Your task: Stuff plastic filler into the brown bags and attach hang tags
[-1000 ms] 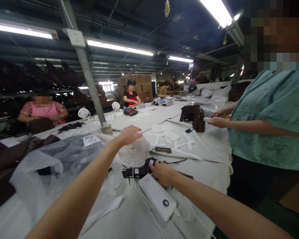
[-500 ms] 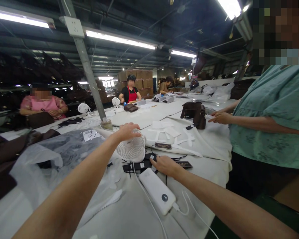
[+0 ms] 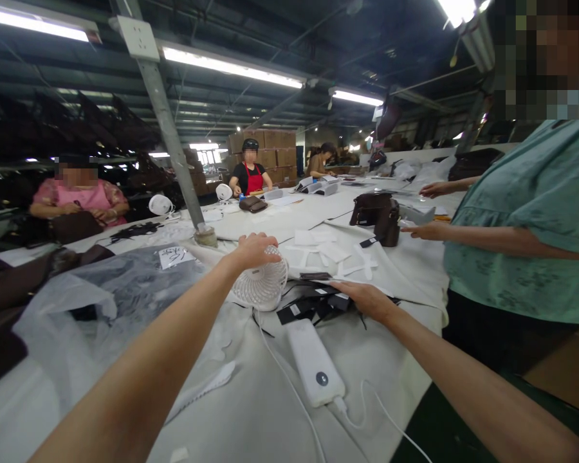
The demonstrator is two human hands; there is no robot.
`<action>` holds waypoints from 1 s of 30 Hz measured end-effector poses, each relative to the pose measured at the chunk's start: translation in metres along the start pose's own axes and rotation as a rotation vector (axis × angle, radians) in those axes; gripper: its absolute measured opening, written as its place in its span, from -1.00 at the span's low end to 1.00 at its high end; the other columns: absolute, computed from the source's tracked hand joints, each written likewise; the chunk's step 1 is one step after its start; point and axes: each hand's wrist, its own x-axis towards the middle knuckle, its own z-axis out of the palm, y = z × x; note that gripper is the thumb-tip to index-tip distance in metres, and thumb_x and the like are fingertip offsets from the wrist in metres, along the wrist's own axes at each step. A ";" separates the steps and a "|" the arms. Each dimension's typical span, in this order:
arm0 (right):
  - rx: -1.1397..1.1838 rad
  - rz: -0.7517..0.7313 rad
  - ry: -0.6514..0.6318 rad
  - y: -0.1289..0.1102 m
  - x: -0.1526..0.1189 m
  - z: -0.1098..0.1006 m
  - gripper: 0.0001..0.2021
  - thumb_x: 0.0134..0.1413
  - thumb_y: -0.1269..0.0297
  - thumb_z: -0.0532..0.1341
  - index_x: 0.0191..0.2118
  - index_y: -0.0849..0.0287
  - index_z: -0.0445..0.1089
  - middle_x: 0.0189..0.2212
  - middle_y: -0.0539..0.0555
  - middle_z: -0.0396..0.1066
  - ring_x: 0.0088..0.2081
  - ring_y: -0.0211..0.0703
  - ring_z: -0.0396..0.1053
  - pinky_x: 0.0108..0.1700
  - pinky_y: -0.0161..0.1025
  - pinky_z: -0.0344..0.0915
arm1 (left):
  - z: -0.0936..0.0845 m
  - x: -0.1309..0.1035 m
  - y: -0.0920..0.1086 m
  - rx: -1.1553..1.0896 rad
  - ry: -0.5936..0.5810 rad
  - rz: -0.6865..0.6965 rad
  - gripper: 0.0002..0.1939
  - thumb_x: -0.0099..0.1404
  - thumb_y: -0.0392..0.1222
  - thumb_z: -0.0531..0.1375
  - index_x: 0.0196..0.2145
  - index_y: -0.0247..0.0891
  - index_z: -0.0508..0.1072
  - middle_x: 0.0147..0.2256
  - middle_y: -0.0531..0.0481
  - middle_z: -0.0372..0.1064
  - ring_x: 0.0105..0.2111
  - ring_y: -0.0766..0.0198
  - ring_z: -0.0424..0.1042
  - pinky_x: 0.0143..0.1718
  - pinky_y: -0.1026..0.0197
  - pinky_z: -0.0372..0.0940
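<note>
My left hand (image 3: 257, 251) is closed over the top of a small white fan (image 3: 260, 286) that stands on the table. A white cable runs from its base toward me. My right hand (image 3: 367, 299) lies with fingers stretched out against a loose heap of black hang tags (image 3: 313, 302) with black strings, just right of the fan. One tag (image 3: 315, 276) lies at the heap's far edge, by my fingertips. In front of the heap sits a white power bank (image 3: 313, 363) with a cable plugged into its near end.
A clear plastic bag (image 3: 125, 289) and dark brown pieces (image 3: 0, 308) cover the left side. White paper scraps (image 3: 318, 241) and a brown bag (image 3: 376, 218) lie beyond my right hand. A co-worker in green (image 3: 521, 231) stands at the right. A metal post (image 3: 168, 122) rises at left.
My right hand has moved right and away, its fingers straightening, and the tags are now bunched right of the fan. Fan and power bank sit slightly farther right. The green-clad co-worker's hands have parted.
</note>
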 end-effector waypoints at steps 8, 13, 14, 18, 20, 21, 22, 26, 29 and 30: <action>0.102 0.190 0.193 0.014 0.014 -0.025 -0.29 -0.19 0.69 0.02 0.17 0.16 0.29 0.03 0.11 0.46 0.05 -0.02 0.41 0.09 -0.15 0.31 | 0.010 -0.002 0.007 0.029 0.075 0.056 -0.57 0.28 0.15 0.11 0.02 -0.07 0.36 0.06 -0.13 0.30 0.09 -0.09 0.23 0.14 -0.30 -0.05; 0.162 0.280 0.320 0.014 0.017 -0.048 -0.50 -0.01 0.53 0.07 0.10 0.23 0.35 -0.22 0.15 0.57 -0.16 0.03 0.50 -0.13 -0.19 0.39 | 0.013 -0.008 0.009 0.041 0.099 0.080 -0.47 0.28 0.14 0.12 0.14 -0.08 0.25 0.11 -0.15 0.26 0.11 -0.09 0.21 0.16 -0.25 -0.05; 0.173 0.296 0.337 0.015 0.018 -0.054 -0.54 0.00 0.51 0.08 0.06 0.23 0.38 -0.26 0.15 0.57 -0.20 0.02 0.51 -0.18 -0.21 0.40 | 0.012 -0.010 0.010 0.042 0.101 0.084 -0.46 0.27 0.13 0.13 0.16 -0.08 0.23 0.12 -0.15 0.25 0.11 -0.08 0.21 0.17 -0.24 -0.05; 0.214 0.337 0.367 0.014 0.021 -0.075 -0.70 -0.01 0.48 0.10 -0.17 0.25 0.49 -0.42 0.09 0.55 -0.38 -0.09 0.50 -0.33 -0.31 0.39 | 0.010 -0.015 0.015 0.047 0.102 0.086 -0.38 0.27 0.08 0.15 0.23 -0.07 0.13 0.21 -0.19 0.15 0.15 -0.10 0.19 0.20 -0.26 -0.11; 0.224 0.353 0.379 0.009 0.024 -0.085 -0.74 -0.02 0.47 0.10 -0.23 0.26 0.50 -0.47 0.06 0.54 -0.42 -0.12 0.49 -0.38 -0.33 0.39 | 0.008 -0.018 0.017 0.043 0.096 0.082 -0.35 0.28 0.06 0.15 0.26 -0.09 0.08 0.26 -0.23 0.05 0.18 -0.12 0.15 0.21 -0.29 -0.14; 0.224 0.362 0.387 0.005 0.025 -0.089 -0.74 -0.03 0.46 0.11 -0.24 0.26 0.50 -0.48 0.06 0.53 -0.43 -0.13 0.49 -0.39 -0.34 0.39 | 0.006 -0.020 0.018 0.039 0.090 0.077 -0.34 0.29 0.06 0.14 0.27 -0.10 0.06 0.29 -0.25 0.01 0.20 -0.13 0.13 0.21 -0.31 -0.15; 0.220 0.371 0.397 0.000 0.026 -0.093 -0.75 -0.04 0.46 0.11 -0.26 0.26 0.50 -0.49 0.05 0.53 -0.43 -0.12 0.49 -0.41 -0.33 0.38 | 0.003 -0.022 0.017 0.035 0.081 0.068 -0.34 0.30 0.05 0.13 0.28 -0.11 0.04 0.30 -0.27 -0.03 0.22 -0.14 0.11 0.21 -0.33 -0.16; 0.181 0.380 0.446 -0.024 0.025 -0.112 -0.79 -0.07 0.41 0.11 -0.36 0.25 0.51 -0.49 0.10 0.53 -0.37 -0.04 0.49 -0.40 -0.30 0.38 | -0.017 -0.036 0.011 0.012 0.030 0.001 -0.35 0.33 0.06 0.07 0.30 -0.09 -0.01 0.34 -0.30 -0.14 0.25 -0.17 0.06 0.19 -0.40 -0.17; 0.154 0.351 0.478 -0.045 0.020 -0.130 -0.80 -0.10 0.39 0.11 -0.46 0.28 0.49 -0.48 0.20 0.52 -0.34 0.06 0.49 -0.38 -0.24 0.37 | -0.042 -0.054 -0.001 0.003 -0.012 -0.058 -0.33 0.34 0.07 0.06 0.31 -0.12 -0.04 0.34 -0.31 -0.16 0.26 -0.20 0.02 0.19 -0.41 -0.20; 0.150 0.333 0.487 -0.053 0.018 -0.137 -0.81 -0.12 0.39 0.11 -0.49 0.28 0.48 -0.49 0.22 0.52 -0.34 0.09 0.49 -0.38 -0.22 0.37 | -0.051 -0.061 -0.005 0.001 -0.027 -0.076 -0.31 0.33 0.07 0.07 0.32 -0.13 -0.05 0.34 -0.30 -0.16 0.27 -0.19 0.00 0.20 -0.40 -0.22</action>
